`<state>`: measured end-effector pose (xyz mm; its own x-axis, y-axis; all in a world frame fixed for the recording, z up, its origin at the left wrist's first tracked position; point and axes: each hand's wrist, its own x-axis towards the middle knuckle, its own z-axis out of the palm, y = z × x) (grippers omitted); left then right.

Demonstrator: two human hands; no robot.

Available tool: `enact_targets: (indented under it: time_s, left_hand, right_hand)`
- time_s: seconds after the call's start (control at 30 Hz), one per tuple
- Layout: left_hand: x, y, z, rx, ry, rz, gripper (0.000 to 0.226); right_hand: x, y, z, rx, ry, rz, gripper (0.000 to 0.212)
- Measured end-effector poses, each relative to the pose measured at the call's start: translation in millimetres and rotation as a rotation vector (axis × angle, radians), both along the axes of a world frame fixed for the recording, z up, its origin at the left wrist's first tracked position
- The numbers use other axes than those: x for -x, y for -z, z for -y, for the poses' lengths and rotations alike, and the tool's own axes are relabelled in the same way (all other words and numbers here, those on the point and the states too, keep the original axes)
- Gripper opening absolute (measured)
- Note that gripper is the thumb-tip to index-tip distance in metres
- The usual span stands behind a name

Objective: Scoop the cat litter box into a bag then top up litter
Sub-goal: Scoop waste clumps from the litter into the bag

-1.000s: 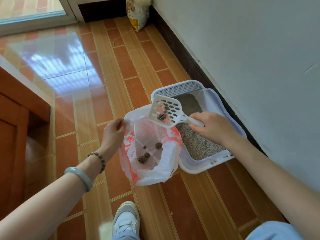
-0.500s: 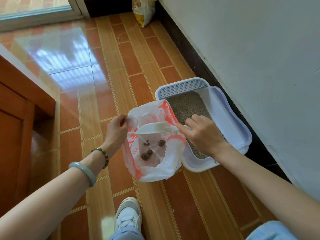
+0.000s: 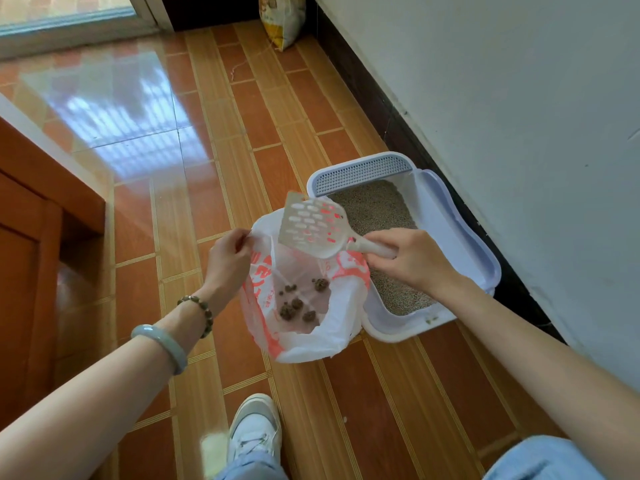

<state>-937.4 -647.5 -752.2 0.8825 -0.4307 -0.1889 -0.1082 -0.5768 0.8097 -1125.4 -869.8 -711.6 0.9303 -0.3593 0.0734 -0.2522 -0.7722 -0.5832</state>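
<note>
Both hands are working at the mouth of the bag: the right hand (image 3: pixel 412 261) is grasping the handle of the slotted litter scoop (image 3: pixel 310 226), fingers curled round it, while the left hand (image 3: pixel 227 258) is pinching the rim of the white and red plastic bag (image 3: pixel 263 296) and holding it open. Between the hands the scoop is hanging over the bag mouth, its blade tilted up and looking empty. Below it, several dark clumps (image 3: pixel 294 303) are lying in the bottom of the bag. Just under and beyond the right hand, the pale litter box (image 3: pixel 460 230) is sitting on the floor against the wall, touching the bag's side, with grey litter (image 3: pixel 374 206) spread across it. Well beyond both hands, a yellow and white litter sack (image 3: pixel 282 22) is standing by the skirting. On the left wrist a pale bangle (image 3: pixel 162 344) and a bead bracelet (image 3: pixel 199 308) are showing, and a white shoe (image 3: pixel 254 431) is resting nearer than the hands. By my reading the scooping step is under way, with topping up not yet started. Next, the scoop is likely needing another pass through the litter, shaken so loose grains fall through, while the left hand is keeping the bag wide and close to the box edge.
</note>
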Motion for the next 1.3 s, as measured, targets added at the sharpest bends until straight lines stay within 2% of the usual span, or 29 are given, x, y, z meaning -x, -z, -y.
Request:
enact_targets:
  time_s: [0.03, 0.1, 0.17, 0.23, 0.33, 0.4, 0.6, 0.7, 0.9, 1.13, 1.3]
  left_hand:
    - [1, 0, 0, 0.003, -0.001, 0.005, 0.021]
    - [1, 2, 0, 0.015, 0.007, 0.018, 0.021]
    - [1, 2, -1, 0.019, 0.024, 0.026, 0.022]
    - [0, 3, -1, 0.018, 0.026, 0.035, 0.021]
    - [-2, 4, 1, 0.028, 0.01, 0.042, 0.019]
    - [-4, 5, 2, 0.038, -0.01, 0.042, 0.022]
    - [-7, 9, 1, 0.046, -0.02, 0.04, 0.025]
    - [-10, 9, 1, 0.06, -0.039, 0.034, 0.035]
    - [-12, 14, 3, 0.055, -0.057, 0.019, 0.035]
    - [-13, 20, 7, 0.088, -0.061, -0.043, 0.021]
    - [-12, 20, 4, 0.085, -0.061, -0.043, 0.02]
  right_hand:
    - [1, -4, 7, -0.16, 0.057, -0.043, 0.02]
    - [6, -12, 29, -0.261, 0.185, -0.091, 0.021]
    - [16, -14, 58, -0.105, 0.316, -0.192, 0.022]
    - [25, -9, 83, 0.104, 0.389, -0.441, 0.021]
    - [28, 18, 90, 0.236, 0.306, -0.804, 0.042]
    - [24, 38, 84, 0.288, 0.251, -0.861, 0.042]
    - [-8, 80, 63, 0.208, 0.218, -0.796, 0.036]
    - [-28, 97, 52, 0.144, 0.255, -0.723, 0.036]
    - [-59, 124, 35, 0.063, 0.327, -0.629, 0.033]
    - [-73, 140, 35, -0.109, 0.366, -0.529, 0.034]
    - [-55, 132, 42, -0.195, 0.37, -0.442, 0.031]
